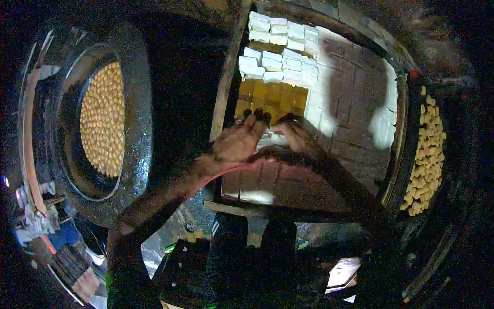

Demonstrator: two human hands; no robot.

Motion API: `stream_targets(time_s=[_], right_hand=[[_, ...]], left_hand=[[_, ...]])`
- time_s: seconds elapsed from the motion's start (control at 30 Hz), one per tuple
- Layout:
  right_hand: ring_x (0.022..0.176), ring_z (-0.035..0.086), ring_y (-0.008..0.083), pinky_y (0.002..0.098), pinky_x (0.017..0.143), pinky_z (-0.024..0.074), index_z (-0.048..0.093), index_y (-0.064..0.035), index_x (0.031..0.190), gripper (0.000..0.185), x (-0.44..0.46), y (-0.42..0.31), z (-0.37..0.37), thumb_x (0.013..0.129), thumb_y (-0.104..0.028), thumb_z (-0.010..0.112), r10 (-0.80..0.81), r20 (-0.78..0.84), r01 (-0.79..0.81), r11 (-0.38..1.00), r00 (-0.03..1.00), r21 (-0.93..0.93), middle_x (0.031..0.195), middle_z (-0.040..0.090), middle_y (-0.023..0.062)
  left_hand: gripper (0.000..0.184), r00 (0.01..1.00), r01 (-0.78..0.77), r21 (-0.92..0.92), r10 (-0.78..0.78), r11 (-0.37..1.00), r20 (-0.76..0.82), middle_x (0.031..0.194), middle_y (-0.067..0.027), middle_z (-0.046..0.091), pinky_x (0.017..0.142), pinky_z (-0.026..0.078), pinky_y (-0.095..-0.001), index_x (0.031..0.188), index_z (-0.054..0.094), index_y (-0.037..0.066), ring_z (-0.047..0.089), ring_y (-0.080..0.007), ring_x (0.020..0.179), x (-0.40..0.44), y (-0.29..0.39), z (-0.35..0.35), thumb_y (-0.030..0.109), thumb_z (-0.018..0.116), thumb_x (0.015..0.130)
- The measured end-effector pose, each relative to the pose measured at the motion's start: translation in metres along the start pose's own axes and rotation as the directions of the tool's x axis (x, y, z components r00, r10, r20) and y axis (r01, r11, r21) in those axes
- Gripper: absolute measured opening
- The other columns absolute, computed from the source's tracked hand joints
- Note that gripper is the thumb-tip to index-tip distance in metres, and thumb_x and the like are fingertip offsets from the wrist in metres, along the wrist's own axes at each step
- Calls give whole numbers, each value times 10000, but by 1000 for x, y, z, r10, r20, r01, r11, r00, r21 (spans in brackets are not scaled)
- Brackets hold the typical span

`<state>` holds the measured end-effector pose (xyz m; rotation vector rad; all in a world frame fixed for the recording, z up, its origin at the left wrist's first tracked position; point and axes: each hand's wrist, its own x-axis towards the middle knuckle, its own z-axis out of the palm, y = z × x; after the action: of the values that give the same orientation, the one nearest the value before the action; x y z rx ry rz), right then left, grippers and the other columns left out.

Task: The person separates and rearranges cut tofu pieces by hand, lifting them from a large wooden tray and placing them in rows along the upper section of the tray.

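Note:
My left hand (237, 143) reaches over the wooden tray, its fingers stretched forward onto the bare yellow-brown surface (280, 98). Close beside it, my right hand (297, 138) is curled with its fingers bent against a white tofu block (272, 139), which lies between the two hands. Part of this block is hidden by the fingers. Beyond the hands, cut white tofu blocks (280, 64) stand in rows at the tray's far left. A wide sheet of tofu (355, 103) scored into blocks covers the right side, mostly in shadow with bright patches of light.
At the left, a large round pan (136, 113) holds many golden fried pieces (103, 121). More yellowish pieces (427, 159) are heaped past the tray's right edge. The tray's wooden rim (226, 92) runs between pan and tofu. My legs (229, 247) are below the front edge.

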<state>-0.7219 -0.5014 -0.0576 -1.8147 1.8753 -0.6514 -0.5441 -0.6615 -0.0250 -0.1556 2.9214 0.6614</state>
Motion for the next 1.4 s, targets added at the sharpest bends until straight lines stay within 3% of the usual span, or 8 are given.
stream_targets(time_s=[0.13,0.23,0.3,0.57,1.0,1.17,1.27,1.4], right_hand=[[1041,630,360,428,932,494,626,-73,1218,407,1,6,21,914,-343,609,349,218,-404,861,911,309,1063,672,148],[1026,637,348,429,953,492,633,-78,1227,412,-1,-31,2,917,-348,609,462,-79,-281,657,883,700,1054,670,164],[1215,521,350,474,1024,423,394,-25,1452,703,-18,-2,7,927,-443,601,-61,-35,60,997,998,-42,1337,531,220],[1158,544,299,424,972,453,432,-30,1378,673,-46,-47,14,854,-355,701,-100,-147,31,911,984,-412,1237,562,183],[967,597,168,351,848,498,526,-47,1223,638,1,-25,-37,718,-210,880,236,96,-243,744,967,622,1030,618,68],[725,654,181,299,686,551,552,-13,1196,496,-19,-27,-2,848,-298,760,-95,-301,234,851,949,469,917,648,81],[658,680,231,337,621,570,612,-11,1116,460,-16,-34,-5,942,-433,553,343,387,-493,312,856,812,882,689,124],[758,693,217,333,698,571,629,-15,1120,376,-14,-41,-16,919,-333,635,317,688,-649,-234,653,724,941,699,133]], left_hand=[[860,998,-20,-146,29,989,62,1271,-309,484,992,480,-487,1372,374,-55,527,-454,1178,0,2,-12,526,705,831],[821,982,-154,-77,144,985,-126,1215,-294,502,1004,466,-476,1332,411,-67,528,-452,1151,-4,0,-5,530,690,843],[803,964,-192,9,190,981,-184,1180,-281,510,996,466,-467,1314,432,-75,534,-447,1123,-4,1,-4,533,679,851],[711,969,-120,188,156,975,-190,1357,-234,496,905,443,-528,1354,492,69,499,-446,1221,-40,25,17,550,644,853],[557,975,-175,-423,98,889,-199,925,-215,697,772,553,-484,1103,623,-5,690,-392,862,21,-5,-30,522,602,921],[497,983,-131,-404,170,906,64,883,-198,709,750,561,-457,1134,623,31,703,-352,817,-1,3,-31,491,583,949],[493,987,-103,-407,143,907,69,861,-173,710,725,564,-449,1206,576,50,709,-327,790,-8,6,-21,467,607,944],[492,983,2,-469,85,883,163,866,-171,706,725,563,-452,1198,562,46,707,-339,791,-4,5,-29,463,612,942]])
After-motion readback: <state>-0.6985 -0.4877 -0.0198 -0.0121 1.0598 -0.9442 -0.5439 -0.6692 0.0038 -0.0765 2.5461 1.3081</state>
